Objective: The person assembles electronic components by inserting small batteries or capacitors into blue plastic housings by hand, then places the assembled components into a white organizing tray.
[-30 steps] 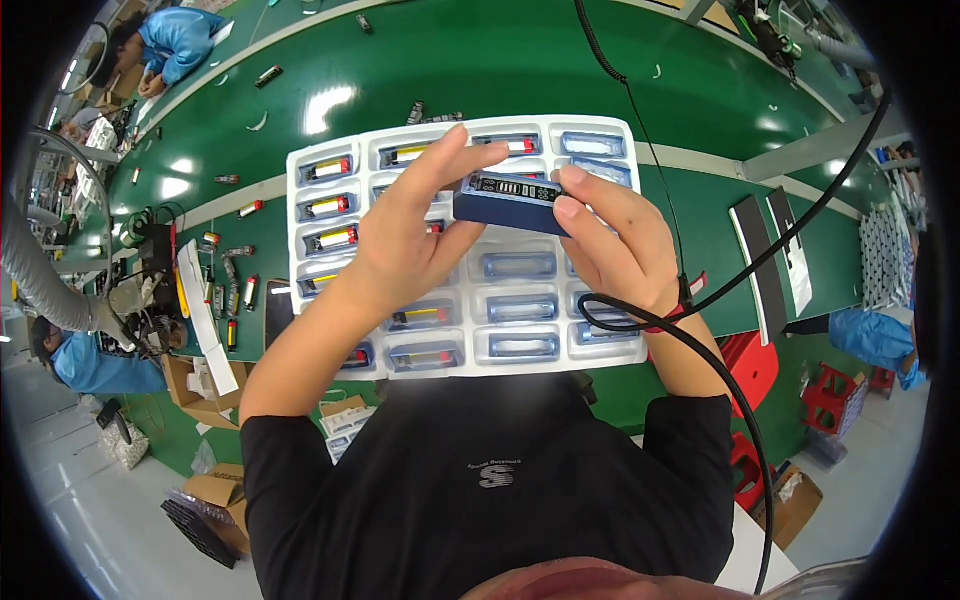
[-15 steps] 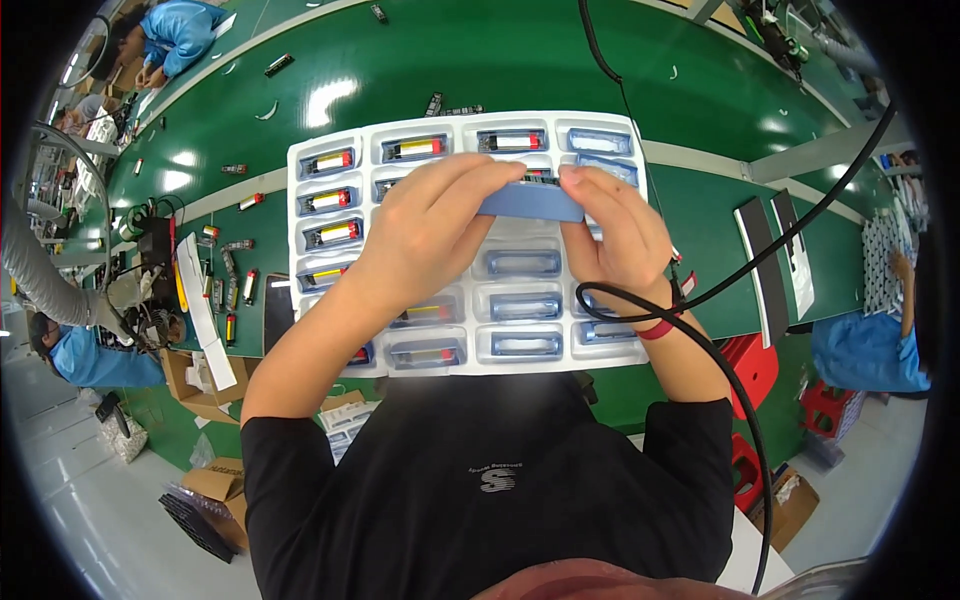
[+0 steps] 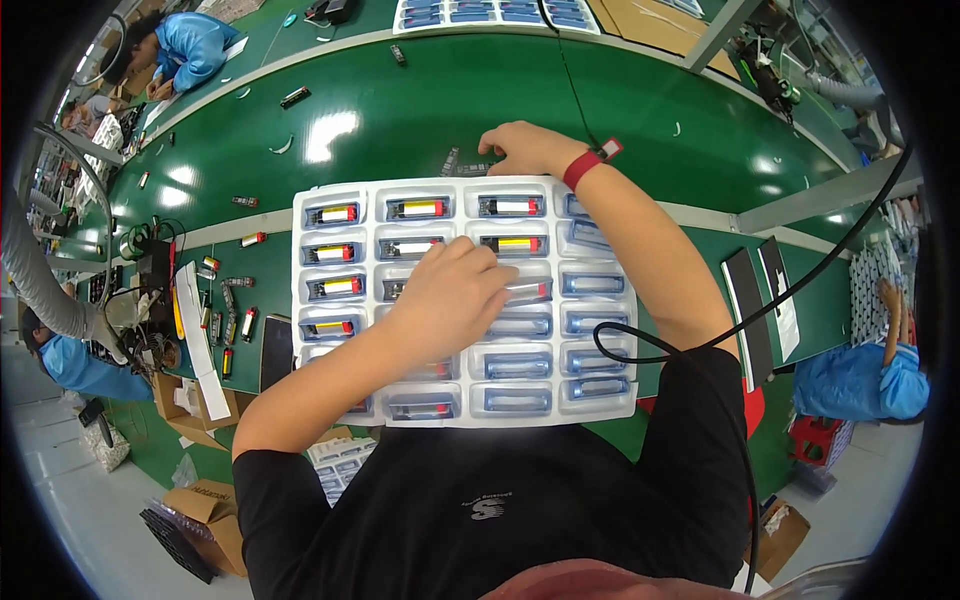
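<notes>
In front of me sits a white moulded tray [image 3: 465, 380] with rows of blue cases; many hold a small assembly with a yellow or white body and a red end. My left hand [image 3: 445, 300] is over the tray's middle, fingers bent, thumb and fingertips closed at the left end of a blue case [image 3: 530, 290] in the third column. That case shows a red-ended insert and is slightly blurred. Beyond the tray's far edge, my right hand [image 3: 528, 150] has its fingers apart and holds nothing. Small dark circuit pieces [image 3: 466, 169] lie just left of its fingers.
A black cable [image 3: 700, 345] loops over the tray's right side. Loose assemblies [image 3: 248, 322] and a long white strip [image 3: 203, 345] lie on the left. Black and white panels [image 3: 750, 310] are on the right. Another tray [image 3: 495, 14] stands at the back. Co-workers in blue sit around.
The blue case that both hands held above the tray is now down in a slot under my left hand. My right hand has moved off it, past the tray's far edge.
</notes>
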Demonstrator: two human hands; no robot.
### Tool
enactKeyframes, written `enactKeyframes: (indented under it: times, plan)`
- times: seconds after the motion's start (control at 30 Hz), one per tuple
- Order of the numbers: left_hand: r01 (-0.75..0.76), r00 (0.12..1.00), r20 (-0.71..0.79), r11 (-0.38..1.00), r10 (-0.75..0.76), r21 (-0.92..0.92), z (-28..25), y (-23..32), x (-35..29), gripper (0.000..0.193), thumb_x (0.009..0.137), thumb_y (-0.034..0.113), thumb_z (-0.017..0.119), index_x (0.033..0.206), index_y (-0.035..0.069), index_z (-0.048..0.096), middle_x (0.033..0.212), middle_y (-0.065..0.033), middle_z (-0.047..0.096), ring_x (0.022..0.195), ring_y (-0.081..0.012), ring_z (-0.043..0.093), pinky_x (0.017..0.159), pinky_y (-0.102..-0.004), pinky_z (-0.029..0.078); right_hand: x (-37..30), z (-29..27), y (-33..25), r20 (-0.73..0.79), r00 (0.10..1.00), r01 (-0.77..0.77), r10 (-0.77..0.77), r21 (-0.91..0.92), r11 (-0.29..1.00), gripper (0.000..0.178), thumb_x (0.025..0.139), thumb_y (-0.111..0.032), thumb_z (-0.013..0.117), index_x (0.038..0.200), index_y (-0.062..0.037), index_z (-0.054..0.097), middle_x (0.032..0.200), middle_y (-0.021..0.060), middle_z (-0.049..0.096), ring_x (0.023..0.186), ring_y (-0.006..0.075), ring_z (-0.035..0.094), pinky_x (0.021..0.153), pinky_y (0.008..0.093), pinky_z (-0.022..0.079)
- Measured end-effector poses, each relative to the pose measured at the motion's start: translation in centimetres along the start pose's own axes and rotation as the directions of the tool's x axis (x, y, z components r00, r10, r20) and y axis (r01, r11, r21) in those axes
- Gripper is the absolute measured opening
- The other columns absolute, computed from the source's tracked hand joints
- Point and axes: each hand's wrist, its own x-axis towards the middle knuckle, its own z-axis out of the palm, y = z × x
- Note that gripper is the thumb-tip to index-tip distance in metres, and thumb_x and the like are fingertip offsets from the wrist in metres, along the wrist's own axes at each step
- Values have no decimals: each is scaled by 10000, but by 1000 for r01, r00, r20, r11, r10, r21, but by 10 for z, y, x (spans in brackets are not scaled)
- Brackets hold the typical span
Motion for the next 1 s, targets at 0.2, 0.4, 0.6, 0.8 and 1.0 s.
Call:
enactKeyframes:
  times: [0.2,0.4,0.6,0.8,1.0]
  plan:
    - [-50,998,-44,998,48,-42,1,-1,-2,176,838,132,734,1001,85,689,988,-70,612,968,-282,593,843,-400,464,12,4,5,102,992,-54,68,-134,990,184,840,-115,693,1005,-37,716,1011,174,719,971,348,686,845,432,539]
    - [-219,965,127,970,231,-102,-6,8,-14,166,829,116,728,977,78,664,995,-75,611,980,-282,587,835,-401,459,-54,-43,-24,-259,964,65,-58,19,998,229,865,-109,654,1061,-31,744,997,177,730,894,332,705,793,424,555]
    - [-156,979,108,979,170,-133,-20,9,-15,149,912,124,680,1036,70,618,1038,-28,643,932,-234,602,822,-378,475,-149,-50,-76,-382,910,174,160,703,690,270,1044,-168,579,1246,-4,647,890,45,679,779,81,624,710,224,512]
    - [375,840,348,-19,-416,-927,-42,0,-3,282,1061,255,535,1276,84,595,1222,-49,655,944,-107,564,779,-258,476,-190,-29,-96,-377,903,313,207,907,282,255,1039,-140,582,1227,27,621,964,89,708,799,132,667,758,259,552]
    - [266,896,359,-332,-262,-905,-33,-7,8,391,1075,276,517,1348,5,585,1343,-118,596,953,-145,559,792,-271,477,-202,-22,-123,-417,885,295,207,847,442,243,1007,11,583,1248,28,606,1049,130,708,919,166,693,864,299,566]
